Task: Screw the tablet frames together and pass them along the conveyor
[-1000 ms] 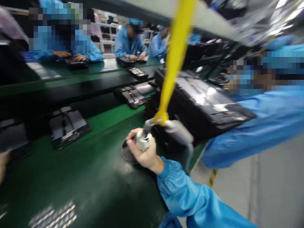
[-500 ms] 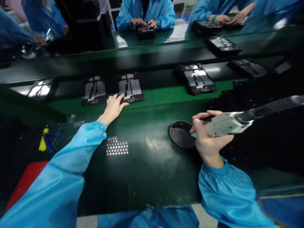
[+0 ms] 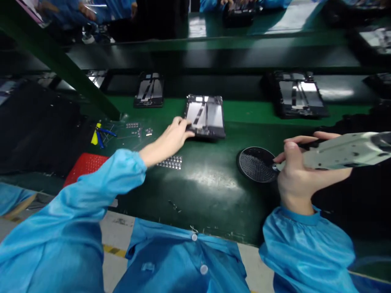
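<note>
My left hand [image 3: 175, 136] grips the near left corner of an opened tablet [image 3: 214, 116], thumb in front and fingers over its edge. Bare inner parts, with grey battery panels and dark ribbon strips, face up. In my right hand [image 3: 301, 175] lies a pale electric screwdriver [image 3: 339, 152], pointing left, fingers wrapped round its body. Its tip reaches the right edge of a round black screw dish [image 3: 258, 165] with a grid of small holes. Below my left forearm, partly covered, are rows of small metal pieces [image 3: 172, 162] on the green table.
More opened tablets [image 3: 150, 90] [image 3: 299, 95] lie along the back strip. At left are blue-and-yellow pliers [image 3: 99, 134], a red basket [image 3: 87, 165] and a slanting green post [image 3: 67, 61]. Dark padding [image 3: 363, 203] covers the right side. Other people's hands show across the bench.
My left hand has pulled one tablet nearer, away from its neighbour. My view has tipped down and turned left. The screwdriver stays in my right hand by the dish.
</note>
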A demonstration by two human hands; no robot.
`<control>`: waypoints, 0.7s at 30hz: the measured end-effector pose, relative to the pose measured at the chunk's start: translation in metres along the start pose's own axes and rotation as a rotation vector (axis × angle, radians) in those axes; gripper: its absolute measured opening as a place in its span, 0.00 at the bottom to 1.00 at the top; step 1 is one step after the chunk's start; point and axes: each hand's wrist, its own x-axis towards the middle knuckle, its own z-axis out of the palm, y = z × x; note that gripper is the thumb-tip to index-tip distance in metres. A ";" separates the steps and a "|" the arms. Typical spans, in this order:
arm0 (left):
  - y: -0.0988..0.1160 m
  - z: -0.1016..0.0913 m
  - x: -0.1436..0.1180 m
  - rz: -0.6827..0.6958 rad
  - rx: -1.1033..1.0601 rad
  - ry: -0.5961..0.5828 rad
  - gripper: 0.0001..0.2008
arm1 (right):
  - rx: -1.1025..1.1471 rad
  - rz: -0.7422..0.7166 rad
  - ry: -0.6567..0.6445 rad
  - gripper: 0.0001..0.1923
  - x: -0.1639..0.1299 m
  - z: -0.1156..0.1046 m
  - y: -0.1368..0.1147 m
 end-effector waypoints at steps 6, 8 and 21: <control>0.063 0.039 -0.147 -0.069 0.071 -0.061 0.25 | 0.052 -0.107 -0.058 0.29 0.002 0.002 -0.003; 0.077 0.045 -0.165 -0.086 0.164 -0.112 0.25 | 0.059 -0.125 -0.083 0.31 0.003 0.001 -0.001; -0.042 -0.035 -0.061 -0.195 0.105 -0.308 0.39 | 0.126 -0.177 -0.073 0.44 0.016 -0.002 0.008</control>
